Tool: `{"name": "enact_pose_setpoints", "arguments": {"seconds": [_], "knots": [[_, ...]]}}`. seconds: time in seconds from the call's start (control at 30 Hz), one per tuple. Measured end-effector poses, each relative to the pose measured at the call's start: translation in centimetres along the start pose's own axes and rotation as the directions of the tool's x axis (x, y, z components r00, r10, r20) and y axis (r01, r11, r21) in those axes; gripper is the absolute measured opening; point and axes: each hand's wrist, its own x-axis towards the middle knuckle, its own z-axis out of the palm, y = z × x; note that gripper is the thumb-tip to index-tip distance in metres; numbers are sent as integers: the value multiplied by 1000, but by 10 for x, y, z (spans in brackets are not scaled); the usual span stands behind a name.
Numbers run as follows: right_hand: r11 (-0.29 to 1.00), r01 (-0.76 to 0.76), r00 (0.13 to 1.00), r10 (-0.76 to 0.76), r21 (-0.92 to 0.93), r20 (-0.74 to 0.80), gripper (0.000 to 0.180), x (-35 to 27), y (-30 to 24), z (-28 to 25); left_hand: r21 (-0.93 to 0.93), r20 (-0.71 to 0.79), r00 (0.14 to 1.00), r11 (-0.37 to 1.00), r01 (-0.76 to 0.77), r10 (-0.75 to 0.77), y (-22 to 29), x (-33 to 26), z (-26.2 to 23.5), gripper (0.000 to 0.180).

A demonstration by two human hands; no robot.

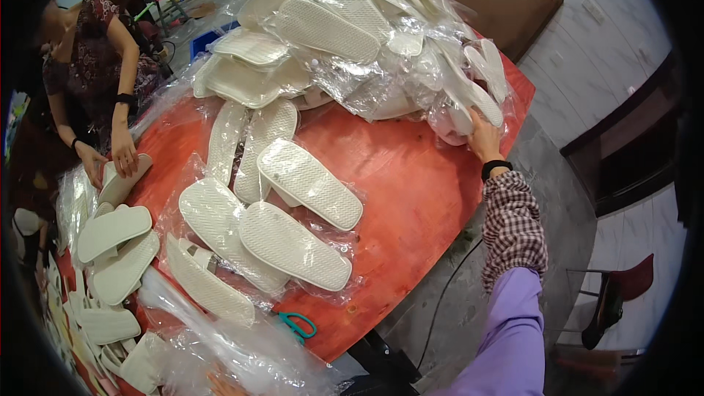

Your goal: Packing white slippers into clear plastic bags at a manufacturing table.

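My right hand [485, 136] reaches to the far right of the table, its fingers closed round the end of a white slipper [485, 106] in clear plastic at the edge of a big pile. More bagged white slippers [330, 29] make up that pile. Nearer to me, several white slippers [297, 246] lie sole up in the middle of the red table [411, 183], some overlapping. At the lower edge, a blurred skin-toned patch shows behind clear plastic bags [242, 352]; it may be my left hand, but its fingers cannot be made out.
Teal-handled scissors [297, 327] lie by the near table edge. On the left, a co-worker's hands [117, 161] handle a slipper beside loose unbagged slippers [114, 235]. A dark red chair [623, 290] stands off to the right, and a black cable [440, 308] runs along the floor.
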Motion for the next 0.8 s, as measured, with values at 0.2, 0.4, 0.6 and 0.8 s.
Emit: {"name": "enact_pose_setpoints", "arguments": {"seconds": [0.2, 0.4, 0.6, 0.8], "knots": [[969, -11, 823, -132, 247, 552, 38, -28, -104, -62, -16, -8, 1000, 1000, -11, 11, 2, -6, 2, 92], [838, 173, 823, -412, 518, 392, 40, -96, -215, -48, -44, -25, 999, 999, -22, 21, -9, -29, -1, 91], [466, -54, 948, -254, 883, 192, 28, -101, -240, -130, -65, 35, 996, 994, 90, -88, 14, -64, -24, 85], [142, -422, 846, -292, 895, 445, 36, -135, -258, -215, -68, -152, 986, 996, 55, -65, 27, -75, -38, 86]]}}
